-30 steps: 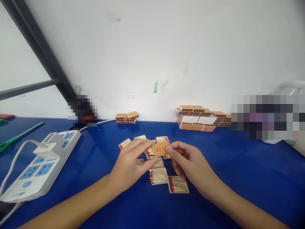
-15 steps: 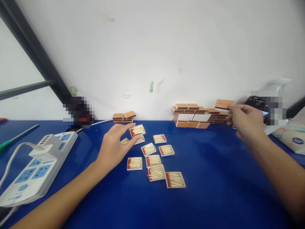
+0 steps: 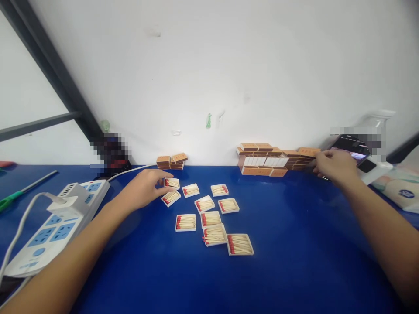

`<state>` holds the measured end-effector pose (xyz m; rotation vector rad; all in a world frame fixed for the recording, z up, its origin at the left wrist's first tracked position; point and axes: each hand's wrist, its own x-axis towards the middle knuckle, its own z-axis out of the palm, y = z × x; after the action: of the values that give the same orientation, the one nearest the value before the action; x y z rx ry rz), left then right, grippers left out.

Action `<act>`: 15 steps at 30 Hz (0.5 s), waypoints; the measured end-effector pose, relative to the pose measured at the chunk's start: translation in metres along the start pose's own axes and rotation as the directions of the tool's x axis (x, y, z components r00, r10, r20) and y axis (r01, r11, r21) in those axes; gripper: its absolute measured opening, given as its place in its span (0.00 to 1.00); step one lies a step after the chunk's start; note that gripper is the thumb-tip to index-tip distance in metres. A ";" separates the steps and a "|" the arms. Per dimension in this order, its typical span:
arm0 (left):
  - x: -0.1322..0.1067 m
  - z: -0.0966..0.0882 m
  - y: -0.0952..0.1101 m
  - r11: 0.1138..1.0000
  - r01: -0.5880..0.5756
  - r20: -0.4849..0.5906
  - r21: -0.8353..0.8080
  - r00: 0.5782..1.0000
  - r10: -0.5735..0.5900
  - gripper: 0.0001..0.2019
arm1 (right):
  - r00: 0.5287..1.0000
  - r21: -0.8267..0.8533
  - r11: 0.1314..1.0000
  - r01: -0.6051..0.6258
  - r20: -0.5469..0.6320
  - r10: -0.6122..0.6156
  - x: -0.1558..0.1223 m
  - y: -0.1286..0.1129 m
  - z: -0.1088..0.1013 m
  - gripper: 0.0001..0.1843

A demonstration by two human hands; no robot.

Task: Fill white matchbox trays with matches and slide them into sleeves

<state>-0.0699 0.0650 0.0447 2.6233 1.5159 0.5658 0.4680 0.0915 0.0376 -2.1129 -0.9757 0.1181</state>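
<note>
Several open white trays of red-tipped matches lie on the blue table. My left hand reaches to the far-left end of the group. Its thumb and fingers are closed on one match tray, next to another tray. My right hand is stretched out to the right, against a stack of orange matchbox sleeves by the wall. Its curled fingers pinch the end of an orange sleeve that rests on top of that stack.
A white and blue power strip with a plugged-in charger and cable lies at the left, a green-handled tool behind it. A small pile of matchboxes stands by the wall. A phone and a soft packet are at the far right.
The hands parted from the middle. My right hand carried the orange sleeve right onto the stack. My left hand took the match tray to the group's far-left end and lowered it.
</note>
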 end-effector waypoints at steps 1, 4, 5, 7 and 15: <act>0.000 -0.001 -0.002 1.000 -0.002 0.011 0.003 1.000 0.001 0.19 | 1.000 -0.003 1.000 0.007 0.002 -0.007 0.001 0.001 0.002 0.09; 0.001 -0.003 -0.003 1.000 0.005 0.069 0.001 0.998 -0.005 0.16 | 0.999 0.007 0.999 0.037 -0.027 -0.037 0.003 0.006 0.008 0.09; 0.001 -0.003 -0.003 1.000 0.008 0.095 -0.006 0.995 -0.007 0.16 | 0.998 0.015 0.999 0.047 -0.038 -0.046 0.004 0.008 0.010 0.12; 0.001 -0.004 -0.002 1.000 0.010 0.136 -0.018 0.991 -0.007 0.15 | 0.997 0.029 0.998 0.061 -0.051 -0.059 0.006 0.011 0.014 0.15; 0.001 -0.008 -0.006 0.999 0.048 0.156 -0.007 0.987 -0.046 0.20 | 0.992 0.001 0.995 0.101 -0.080 -0.100 0.017 0.022 0.022 0.12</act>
<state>-0.0772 0.0680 0.0509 2.5484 1.5184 0.3551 0.4850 0.1080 0.0108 -2.0439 -1.0309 -0.0145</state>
